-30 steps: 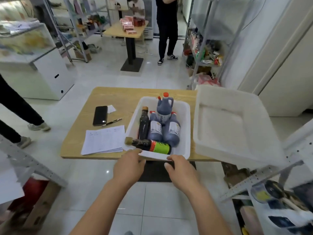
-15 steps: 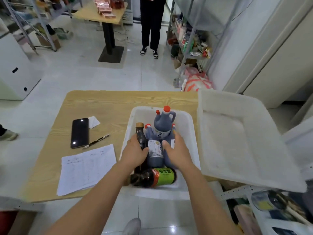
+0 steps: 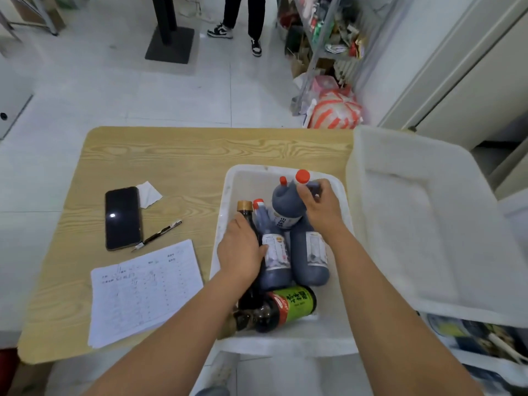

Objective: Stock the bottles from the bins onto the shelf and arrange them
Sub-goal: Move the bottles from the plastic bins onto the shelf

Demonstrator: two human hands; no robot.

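Fingers grip jug, slim bottle; bottles crowd bin.

This looks like a small shop or its stockroom. A metal wire shelf rack crammed with packaged goods stands on the pale tiled floor. A white plastic bin of dark sauce bottles sits on the light wooden counter, beside a printed sheet of rows and columns.

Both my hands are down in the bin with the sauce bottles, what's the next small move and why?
Probably lift the jug up with the right hand: its fingers curl around the jug's handle, and the jug lies on top of two blue bottles, so it should come free first. The left hand seems to grip the slim dark bottle beside them.
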